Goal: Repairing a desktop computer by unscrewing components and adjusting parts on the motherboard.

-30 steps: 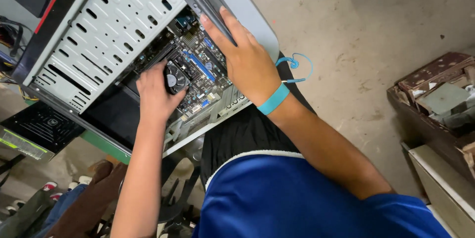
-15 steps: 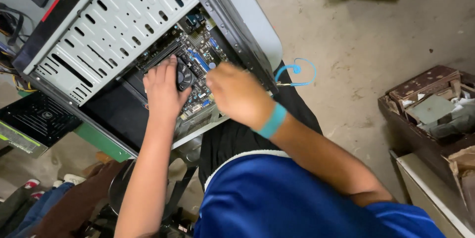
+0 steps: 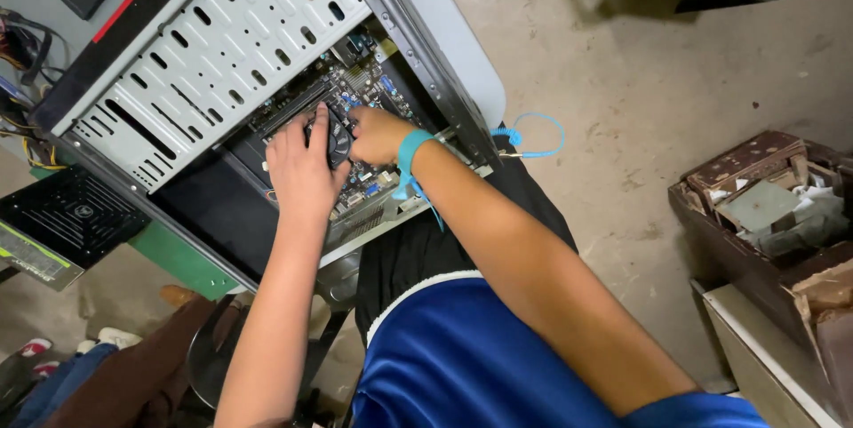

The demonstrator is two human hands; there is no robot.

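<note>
An open desktop computer case (image 3: 222, 46) lies on its side on a green table, its motherboard (image 3: 355, 90) exposed. Both hands are inside the case at a round black cooler fan (image 3: 338, 136). My left hand (image 3: 302, 170) curls around the fan's left side. My right hand (image 3: 378, 135) presses against its right side, fingers hidden behind it. A teal wrist strap (image 3: 410, 151) circles my right wrist, and its blue coiled cord (image 3: 533, 136) trails over the case edge.
A black power supply unit (image 3: 62, 219) sits at the left with loose cables (image 3: 22, 81) above it. A brown box of scrap parts (image 3: 764, 206) stands on the concrete floor (image 3: 640, 99) at the right. A black stool (image 3: 213, 357) is below.
My right hand left the case's upper edge and came down onto the fan's right side. My left hand stayed at the fan. The view shifted slightly.
</note>
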